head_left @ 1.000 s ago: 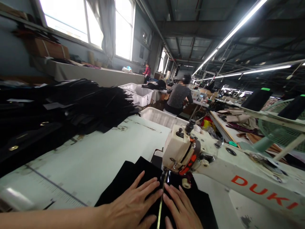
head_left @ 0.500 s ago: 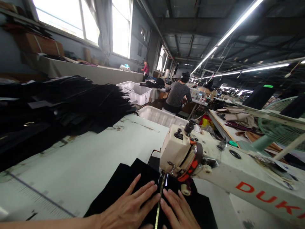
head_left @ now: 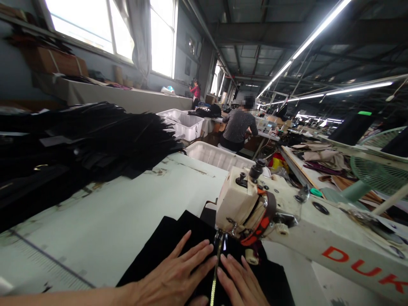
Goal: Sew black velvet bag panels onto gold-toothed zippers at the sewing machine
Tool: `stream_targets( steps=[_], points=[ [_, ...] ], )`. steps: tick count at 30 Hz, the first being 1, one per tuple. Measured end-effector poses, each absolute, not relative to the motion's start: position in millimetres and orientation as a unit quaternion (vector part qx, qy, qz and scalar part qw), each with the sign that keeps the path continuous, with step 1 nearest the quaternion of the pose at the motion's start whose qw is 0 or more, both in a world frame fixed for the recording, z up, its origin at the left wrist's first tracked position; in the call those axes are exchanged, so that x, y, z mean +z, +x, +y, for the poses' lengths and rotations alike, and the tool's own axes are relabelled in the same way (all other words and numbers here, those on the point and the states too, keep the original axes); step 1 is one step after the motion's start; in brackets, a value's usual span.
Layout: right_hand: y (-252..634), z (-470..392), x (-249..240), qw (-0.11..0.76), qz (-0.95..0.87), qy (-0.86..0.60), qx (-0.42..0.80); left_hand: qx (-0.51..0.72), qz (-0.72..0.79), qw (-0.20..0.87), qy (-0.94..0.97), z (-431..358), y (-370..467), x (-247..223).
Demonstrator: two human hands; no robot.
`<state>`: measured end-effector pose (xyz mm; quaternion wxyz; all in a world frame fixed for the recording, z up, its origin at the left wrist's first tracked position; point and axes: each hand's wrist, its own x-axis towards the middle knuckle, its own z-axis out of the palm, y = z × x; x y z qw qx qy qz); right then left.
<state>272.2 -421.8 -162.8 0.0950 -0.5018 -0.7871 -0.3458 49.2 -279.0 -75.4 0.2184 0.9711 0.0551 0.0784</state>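
Black fabric [head_left: 153, 250] lies on the pale sewing table under the head of a cream sewing machine [head_left: 236, 204]. A narrow gold zipper [head_left: 214, 284] runs down the fabric from the presser foot [head_left: 219, 236] towards me. My left hand [head_left: 180, 272] rests flat on the cloth left of the zipper, fingers stretched out and spread. On its other side my right hand [head_left: 240, 280] lies flat too, fingertips close to the presser foot. The needle's point is too small to make out.
A large pile of black fabric pieces [head_left: 95, 140] covers the table's left side. White plastic bins [head_left: 219, 156] stand beyond the far edge. A green fan [head_left: 376, 165] is at the right. A person in a dark top [head_left: 239, 127] sits farther back; another stands behind.
The view has shifted slightly, so the machine appears a little farther right. Both hands stay flat on the fabric in nearly the same place beside the zipper.
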Motion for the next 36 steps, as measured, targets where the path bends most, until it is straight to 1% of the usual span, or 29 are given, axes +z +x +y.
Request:
stream_targets(
  steps=[4, 9, 15, 19, 23, 31, 36],
  points=[
    [271.7, -421.8, -161.9, 0.102, -0.789, -0.505, -0.335, 0.072, 0.055, 0.228, 0.969, -279.6, 50.0, -72.9],
    [268.3, -423.3, -160.6, 0.089, -0.784, -0.508, -0.346, 0.059, 0.058, 0.222, 0.972, -281.2, 53.1, -72.2],
    [265.0, -426.6, -165.0, 0.104, -0.763, -0.550, -0.325, 0.053, 0.051, 0.225, 0.972, -281.5, 55.0, -67.2],
    [267.0, -426.1, -166.3, 0.094, -0.774, -0.538, -0.321, 0.037, 0.052, 0.221, 0.973, -281.7, 52.1, -64.5],
    [269.1, -426.0, -166.2, 0.096, -0.772, -0.541, -0.320, 0.057, 0.051, 0.226, 0.971, -281.8, 50.8, -65.1],
    [266.6, -425.6, -163.5, 0.083, -0.765, -0.540, -0.341, 0.022, 0.058, 0.224, 0.973, -282.5, 51.8, -53.9],
    [264.2, -425.2, -162.7, 0.094, -0.759, -0.562, -0.316, 0.050, 0.052, 0.236, 0.969, -279.8, 54.9, -60.1]
  ],
)
